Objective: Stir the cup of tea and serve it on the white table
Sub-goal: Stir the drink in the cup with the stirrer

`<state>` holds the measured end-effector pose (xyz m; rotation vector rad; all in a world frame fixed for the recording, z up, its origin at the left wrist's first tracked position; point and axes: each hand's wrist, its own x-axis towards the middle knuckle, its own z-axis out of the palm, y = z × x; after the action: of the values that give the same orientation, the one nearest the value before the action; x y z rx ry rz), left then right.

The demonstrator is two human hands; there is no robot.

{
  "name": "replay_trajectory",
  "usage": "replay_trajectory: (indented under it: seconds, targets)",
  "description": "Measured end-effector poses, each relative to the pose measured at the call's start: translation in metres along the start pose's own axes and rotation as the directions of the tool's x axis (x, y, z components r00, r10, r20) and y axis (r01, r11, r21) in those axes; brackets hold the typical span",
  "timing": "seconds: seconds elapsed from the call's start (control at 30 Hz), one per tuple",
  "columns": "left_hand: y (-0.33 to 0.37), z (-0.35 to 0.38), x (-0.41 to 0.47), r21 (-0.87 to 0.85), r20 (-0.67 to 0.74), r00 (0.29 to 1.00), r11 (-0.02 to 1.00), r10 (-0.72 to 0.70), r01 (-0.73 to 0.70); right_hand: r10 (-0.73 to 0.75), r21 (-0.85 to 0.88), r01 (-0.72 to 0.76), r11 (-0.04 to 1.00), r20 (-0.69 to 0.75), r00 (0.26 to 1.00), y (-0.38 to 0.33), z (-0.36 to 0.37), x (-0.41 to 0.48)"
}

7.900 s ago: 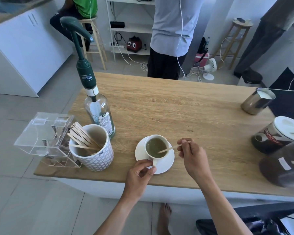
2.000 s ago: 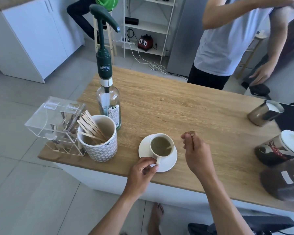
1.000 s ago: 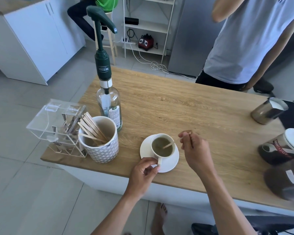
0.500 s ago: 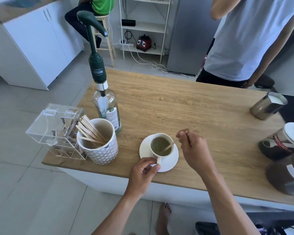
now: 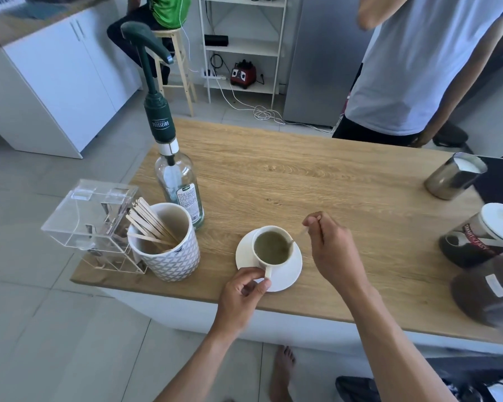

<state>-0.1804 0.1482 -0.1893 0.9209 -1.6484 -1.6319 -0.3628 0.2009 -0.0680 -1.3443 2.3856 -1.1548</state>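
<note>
Pump-top syrup bottle (image 5: 178,181), patterned mug of wooden sticks (image 5: 169,250), clear acrylic box (image 5: 84,219), steel milk jug (image 5: 453,177)

The dark green pump collar (image 5: 160,123) on top of the clear glass bottle (image 5: 178,188) carries the word "TEISSEIRE" in pale capitals, with a smaller line above it too fine to read. The bottle's white back label (image 5: 188,200) has a green patch and small print, none of it legible. On the dark jar (image 5: 476,242) with a white lid at the right edge, slanted red-and-white lettering shows, partly cut off and blurred; only something like "EASY" can be made out
</note>
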Motion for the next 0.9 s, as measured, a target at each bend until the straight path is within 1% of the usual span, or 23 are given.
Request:
replay_trajectory:
  seconds: [0.1, 0.23, 0.37, 0.43, 0.53, 0.63, 0.8, 0.9]
  targets:
    - [0.000, 0.000, 0.000, 0.007, -0.004, 1.000, 1.000, 0.011, -0.011, -0.048, 0.023, 0.048, 0.999, 0.004, 0.999, -0.005, 0.007, 0.003]
    - [0.001, 0.000, 0.000, 0.012, -0.002, 1.000, 1.000, 0.026, -0.026, -0.170, 0.071, 0.164, 0.984, 0.091, 0.981, -0.016, 0.018, -0.004]
    - [0.001, 0.001, 0.000, -0.004, -0.003, 1.000, 1.000, 0.018, -0.018, -0.187, 0.075, 0.177, 0.981, 0.169, 0.968, -0.014, 0.012, -0.014]
    - [0.000, 0.001, 0.001, -0.002, -0.003, 1.000, 1.000, 0.009, -0.009, -0.172, 0.045, 0.167, 0.985, 0.145, 0.974, -0.009, 0.003, -0.012]
    - [-0.001, 0.000, 0.000, 0.002, -0.002, 1.000, 1.000, -0.001, 0.001, -0.155, -0.034, 0.157, 0.987, 0.061, 0.986, 0.001, -0.007, 0.001]
    - [-0.001, 0.000, 0.001, -0.007, 0.004, 1.000, 1.000, -0.010, 0.010, -0.162, -0.026, 0.163, 0.986, 0.046, 0.986, 0.003, -0.003, 0.011]
    - [0.000, -0.001, 0.001, -0.025, 0.015, 1.000, 1.000, -0.004, 0.004, -0.273, 0.057, 0.267, 0.962, 0.174, 0.946, -0.014, 0.012, -0.001]
    - [-0.001, -0.001, 0.001, -0.033, 0.022, 1.000, 0.999, -0.011, 0.012, -0.286, 0.065, 0.279, 0.958, 0.240, 0.928, -0.014, 0.014, -0.018]
